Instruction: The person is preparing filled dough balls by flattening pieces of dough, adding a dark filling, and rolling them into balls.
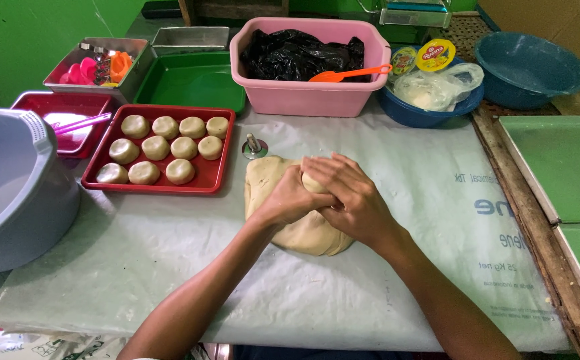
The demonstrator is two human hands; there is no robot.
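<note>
Both hands, left hand (290,200) and right hand (350,197), clasp together around a small pinch of dough at frame centre, directly atop the large pale beige dough slab (303,233), whose long axis runs top-to-bottom, equally near both.

Just left of the grip, a red rectangular plastic tray (218,179) holds ten round, flattened dough pieces (156,147). Right behind the grip stands a small round metal press (254,147). Farther behind sits a pink plastic tub (306,97) with a black plastic bag (296,53) and an orange plastic spatula (350,73). Far left sits a grey plastic basin (16,193).
</note>
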